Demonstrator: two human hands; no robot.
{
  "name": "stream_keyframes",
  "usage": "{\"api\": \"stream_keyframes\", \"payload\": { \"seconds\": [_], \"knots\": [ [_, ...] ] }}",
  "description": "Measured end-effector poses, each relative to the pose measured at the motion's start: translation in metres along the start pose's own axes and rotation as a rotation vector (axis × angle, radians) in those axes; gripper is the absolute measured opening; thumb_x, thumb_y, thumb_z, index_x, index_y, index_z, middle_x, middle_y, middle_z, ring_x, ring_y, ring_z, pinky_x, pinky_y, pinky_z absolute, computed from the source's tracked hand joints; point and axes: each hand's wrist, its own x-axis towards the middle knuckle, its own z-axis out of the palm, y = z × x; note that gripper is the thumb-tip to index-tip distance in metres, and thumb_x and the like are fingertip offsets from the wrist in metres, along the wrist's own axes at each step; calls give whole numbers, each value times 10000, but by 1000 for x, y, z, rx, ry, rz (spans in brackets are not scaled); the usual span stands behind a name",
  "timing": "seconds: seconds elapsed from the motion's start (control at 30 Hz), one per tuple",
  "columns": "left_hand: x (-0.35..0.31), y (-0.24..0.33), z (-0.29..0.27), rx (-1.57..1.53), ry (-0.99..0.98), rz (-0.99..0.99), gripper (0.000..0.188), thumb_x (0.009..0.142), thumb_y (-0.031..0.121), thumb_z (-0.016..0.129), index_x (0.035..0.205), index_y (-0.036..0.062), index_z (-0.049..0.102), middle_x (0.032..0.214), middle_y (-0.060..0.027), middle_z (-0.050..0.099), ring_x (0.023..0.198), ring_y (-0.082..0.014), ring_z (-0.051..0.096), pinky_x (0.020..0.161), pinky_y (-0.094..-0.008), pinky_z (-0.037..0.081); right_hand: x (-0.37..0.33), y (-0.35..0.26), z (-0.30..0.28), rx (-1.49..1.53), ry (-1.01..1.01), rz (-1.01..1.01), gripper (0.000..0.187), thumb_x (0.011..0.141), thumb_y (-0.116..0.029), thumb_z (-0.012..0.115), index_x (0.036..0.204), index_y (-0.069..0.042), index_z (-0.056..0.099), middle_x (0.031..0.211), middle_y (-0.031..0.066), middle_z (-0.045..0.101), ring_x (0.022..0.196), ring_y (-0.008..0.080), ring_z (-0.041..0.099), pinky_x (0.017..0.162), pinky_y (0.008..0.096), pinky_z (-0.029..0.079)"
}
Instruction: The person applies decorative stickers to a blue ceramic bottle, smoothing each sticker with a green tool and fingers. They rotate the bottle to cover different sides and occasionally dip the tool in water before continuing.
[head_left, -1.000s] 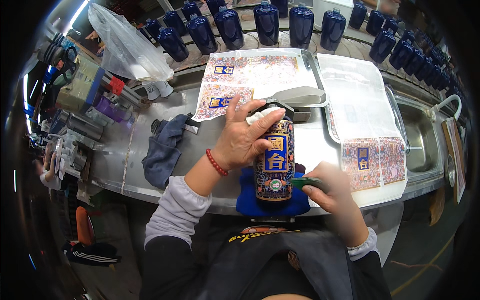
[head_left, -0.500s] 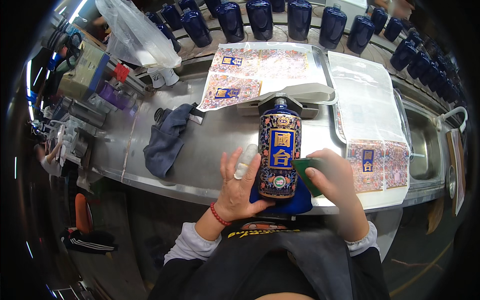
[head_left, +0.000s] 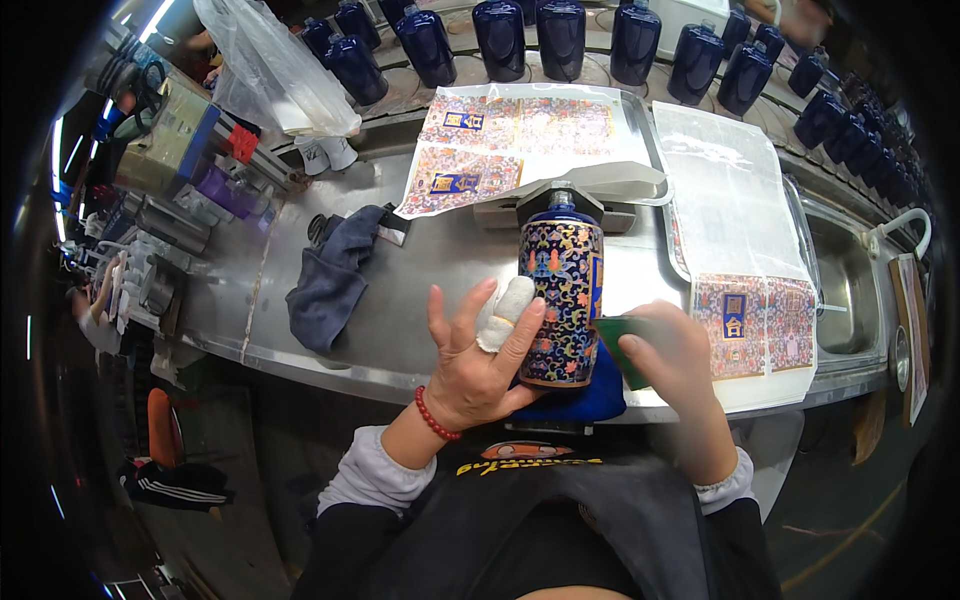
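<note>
A dark blue bottle [head_left: 560, 300] with a colourful floral wrap lies in front of me, its neck pointing away toward a dark holder. My left hand [head_left: 475, 350], fingers spread, touches the bottle's left side with the index finger, and its thumb is by the base. One finger of that hand has a white wrapping [head_left: 508, 312]. On the bottle's right side, my right hand [head_left: 675, 350] grips a flat green scraper [head_left: 624, 350], whose edge is at the wrap. A blue pad [head_left: 596, 396] shows under the bottle's near end.
Printed floral sheets [head_left: 470, 160] lie beyond the bottle, and more label sheets [head_left: 735, 325] are to the right. A grey-blue cloth [head_left: 335, 280] rests on the steel table [head_left: 430, 255]. Plain blue bottles [head_left: 560, 40] line the back. At far right is a sink [head_left: 850, 300].
The bottle has rolled to the right, so its front panel now shows only at the right edge. My left hand has moved right and slightly up; both hands keep their grips.
</note>
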Motion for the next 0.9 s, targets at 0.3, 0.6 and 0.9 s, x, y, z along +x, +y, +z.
{"api": "stream_keyframes", "payload": {
  "seconds": [0.3,0.6,0.9],
  "knots": [
    [-6,-2,9,-108,-75,-124,1129,715,651,800,1497,-63,410,1406,-166,578,1427,-408,373,1193,-631,48,8,3,10,-384,68,-377,311,734,-20,790,1036,-56,722,822,58,564,724,231,552,683,354,432],
    [-9,5,8,-124,-83,-135,1118,764,691,734,1522,-56,389,1422,-210,540,1404,-411,363,1165,-686,49,21,-2,9,-203,74,-193,335,721,-3,791,1044,-74,741,855,72,577,781,255,588,685,361,467],
    [16,1,-3,-87,-142,-19,1166,807,892,432,1540,-14,400,1482,-231,481,1410,-411,324,1161,-686,39,12,7,13,-210,121,-279,377,865,70,657,1239,26,644,1102,176,653,967,315,642,838,379,526]
  ]
}}
